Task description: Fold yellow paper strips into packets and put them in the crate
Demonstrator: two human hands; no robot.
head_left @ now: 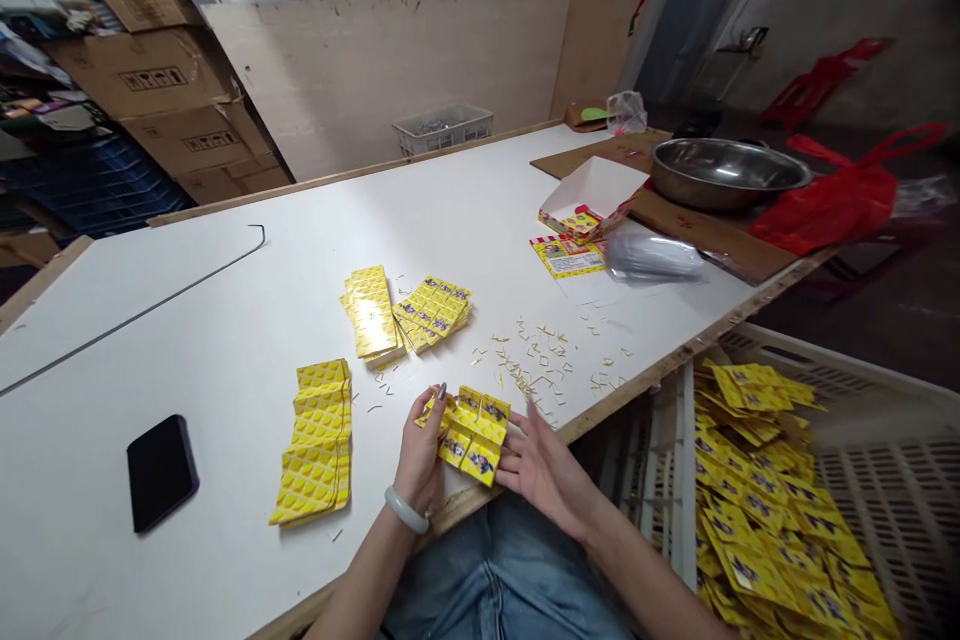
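Observation:
My left hand, with a pale bangle at the wrist, pinches a yellow printed card sheet by its left side. The sheet shows small dark cartoon pictures in squares split by slits. My right hand is at the sheet's right edge, its fingertips touching or just under it, thumb raised away. Beyond my hands, a stack of yellow patterned sheets lies beside a pile of picture-side sheets. Folded yellow strips lie left of my left hand.
Small paper scraps litter the table near its right edge. A phone and a long hooked rod lie left. Far right are an open box, clear sleeves and a metal basin. A crate holds yellow sheets.

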